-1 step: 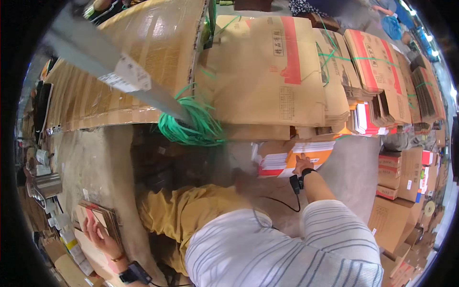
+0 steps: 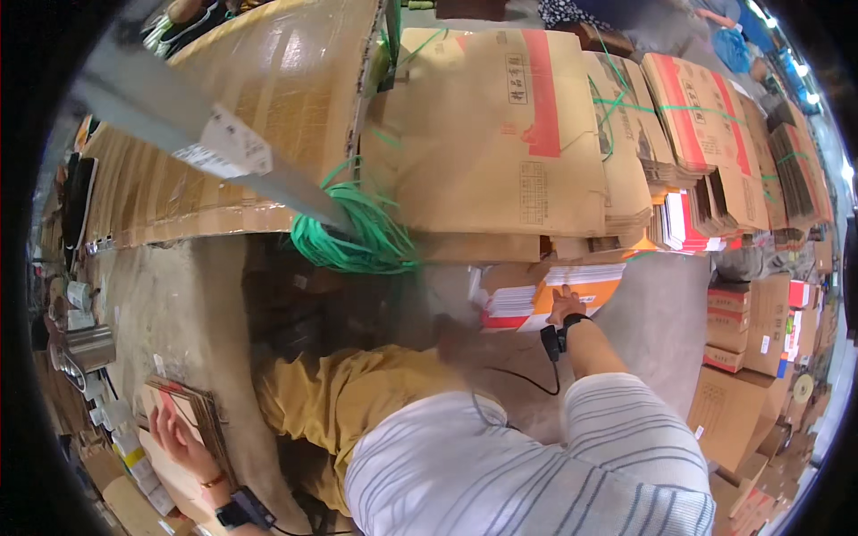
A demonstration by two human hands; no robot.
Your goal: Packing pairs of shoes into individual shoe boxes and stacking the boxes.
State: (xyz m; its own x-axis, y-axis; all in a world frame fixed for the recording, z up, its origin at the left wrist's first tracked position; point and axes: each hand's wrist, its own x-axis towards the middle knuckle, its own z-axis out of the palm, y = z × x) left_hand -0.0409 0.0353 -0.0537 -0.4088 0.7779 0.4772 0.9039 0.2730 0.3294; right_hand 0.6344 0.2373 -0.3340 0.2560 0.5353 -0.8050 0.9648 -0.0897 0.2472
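My left hand lies with its fingers stretched and apart over a small stack of flat brown cardboard at the lower left. My right hand reaches forward and touches a bundle of orange-and-white flattened cartons low beneath the big pile. Its fingers look extended, not wrapped round anything. Beside that bundle stand more flat cartons with white edges and red lower parts. Above them rests a tall pile of large brown flattened boxes with red stripes.
A grey metal post slants across the left, with a coil of green strapping round its foot. Behind it is a taped cardboard-covered surface. Strapped carton bundles stand at the right, and brown boxes are stacked lower right.
The view has shifted very slightly. Both hands keep their places on the cardboard and the cartons.
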